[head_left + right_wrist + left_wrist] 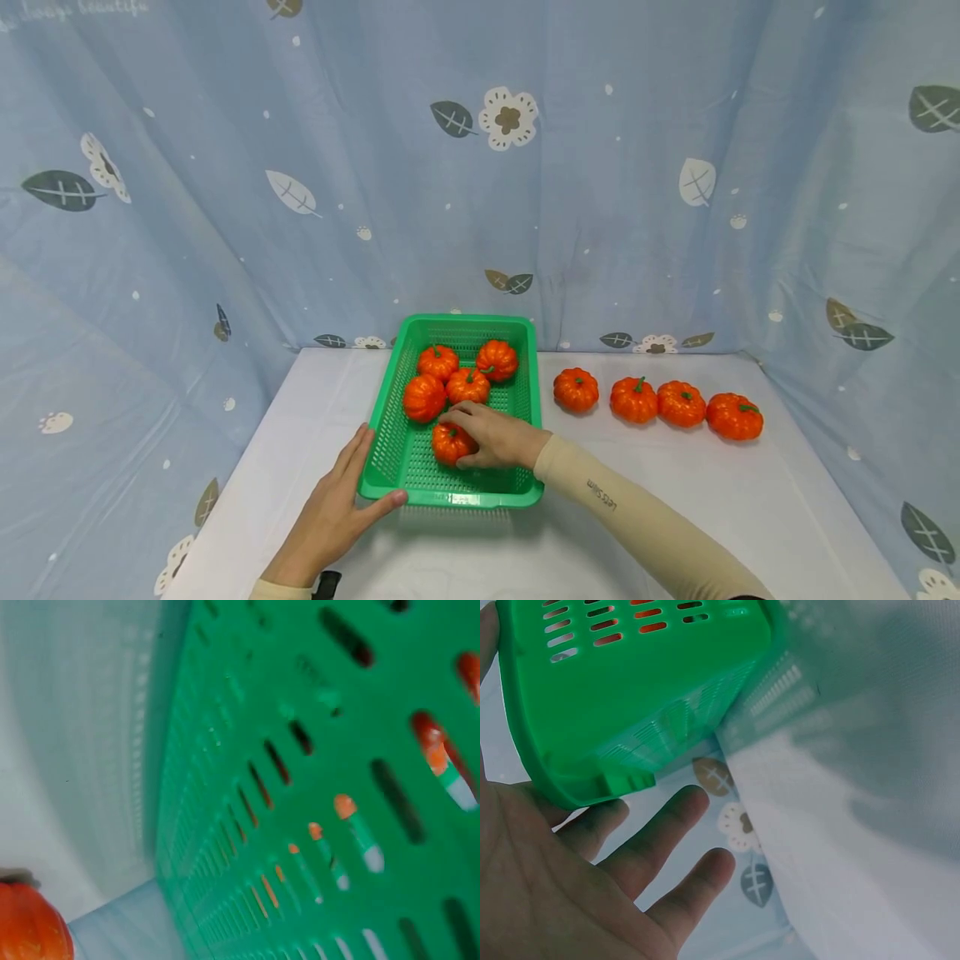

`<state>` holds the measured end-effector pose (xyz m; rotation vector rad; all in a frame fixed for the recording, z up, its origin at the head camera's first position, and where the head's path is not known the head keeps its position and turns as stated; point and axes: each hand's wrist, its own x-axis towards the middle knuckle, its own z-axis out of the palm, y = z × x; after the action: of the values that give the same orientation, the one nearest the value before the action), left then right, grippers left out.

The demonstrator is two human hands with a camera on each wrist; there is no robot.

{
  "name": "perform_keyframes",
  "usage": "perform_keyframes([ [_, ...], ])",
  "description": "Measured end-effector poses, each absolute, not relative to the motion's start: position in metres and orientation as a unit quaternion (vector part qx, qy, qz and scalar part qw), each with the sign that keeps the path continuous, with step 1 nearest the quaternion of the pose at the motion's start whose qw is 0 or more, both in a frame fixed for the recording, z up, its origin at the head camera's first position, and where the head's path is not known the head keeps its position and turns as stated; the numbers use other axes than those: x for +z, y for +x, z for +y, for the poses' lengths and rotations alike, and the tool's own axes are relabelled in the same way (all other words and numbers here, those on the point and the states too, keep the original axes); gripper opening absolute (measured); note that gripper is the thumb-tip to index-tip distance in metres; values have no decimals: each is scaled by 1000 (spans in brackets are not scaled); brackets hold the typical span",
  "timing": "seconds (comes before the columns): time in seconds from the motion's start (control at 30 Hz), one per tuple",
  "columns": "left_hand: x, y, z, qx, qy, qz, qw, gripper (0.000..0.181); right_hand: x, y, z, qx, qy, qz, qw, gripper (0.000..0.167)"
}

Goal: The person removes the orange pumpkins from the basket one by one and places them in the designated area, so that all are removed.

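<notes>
A green plastic basket [530, 375] stands on the white table. Inside it, my right hand [495, 437] grips a small orange pumpkin [450, 444], with fingers over its top and thumb at its near side. My left hand [333, 504] lies along the basket's near left corner, fingers loosely straight by the left side and thumb at the front rim. The left wrist view shows its spread fingers [656, 844] beside the green wall [637, 682]. Basket mesh [300, 772] hides the right hand in the right wrist view.
Several pumpkins [424, 397] lie in the back part of the basket. To its right, more pumpkins [633, 400] form a row on the table [645, 483]. A blue patterned curtain [420, 208] hangs behind and at both sides.
</notes>
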<state>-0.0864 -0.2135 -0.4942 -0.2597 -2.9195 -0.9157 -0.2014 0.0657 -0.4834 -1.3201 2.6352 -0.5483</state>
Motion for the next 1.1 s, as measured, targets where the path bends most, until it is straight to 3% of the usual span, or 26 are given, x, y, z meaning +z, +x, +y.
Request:
perform_keyframes([
  [0.47,-492,-84,-213,-296,-98,-949,47,102,-441,-179,105,-314,-372,873,28,72],
  [1.1,-493,-84,-214,-301,-97,-948,46,102,-436,-150,192,-373,-258,878,-156,72],
])
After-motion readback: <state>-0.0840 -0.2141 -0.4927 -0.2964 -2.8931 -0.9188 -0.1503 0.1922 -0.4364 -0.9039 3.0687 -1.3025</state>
